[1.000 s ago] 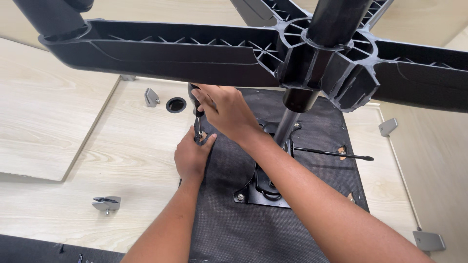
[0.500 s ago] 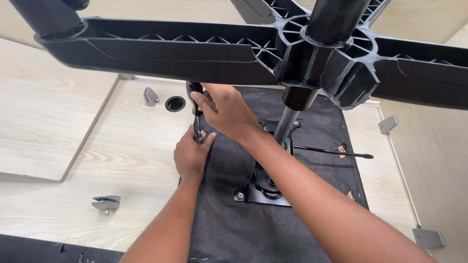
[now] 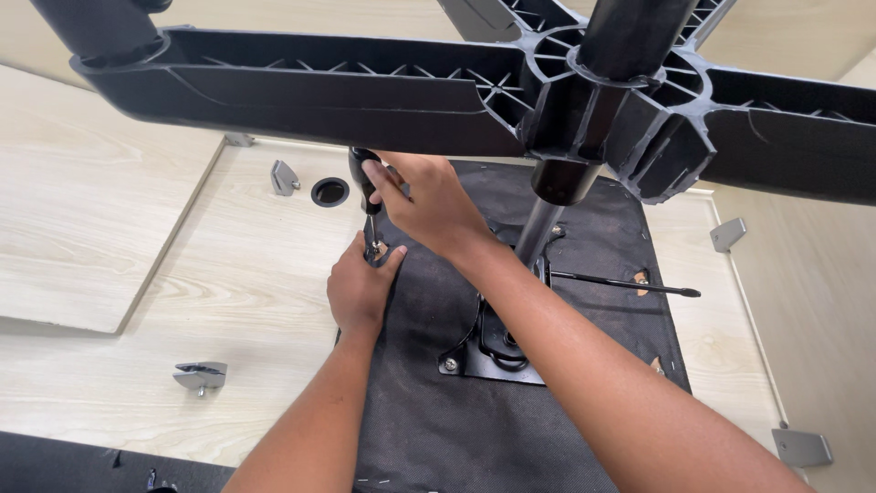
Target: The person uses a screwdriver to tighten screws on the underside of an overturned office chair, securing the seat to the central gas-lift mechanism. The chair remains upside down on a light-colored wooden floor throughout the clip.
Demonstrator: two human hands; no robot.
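Pale wood panel [image 3: 228, 274]; right hand [image 3: 429, 205] grips screwdriver [image 3: 365, 187], left hand [image 3: 360, 288] steadying.

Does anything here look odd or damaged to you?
Mostly no. The one oddity: small ragged holes in the black fabric under the seat, showing pale wood beneath. The right hand holds a screwdriver; the left hand steadies its tip.

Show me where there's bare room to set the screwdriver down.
Bare wooden panel between the round hole and metal bracket. Also bare fabric below the mounting plate. Crowded around the gas-lift column, both hands and the lever.
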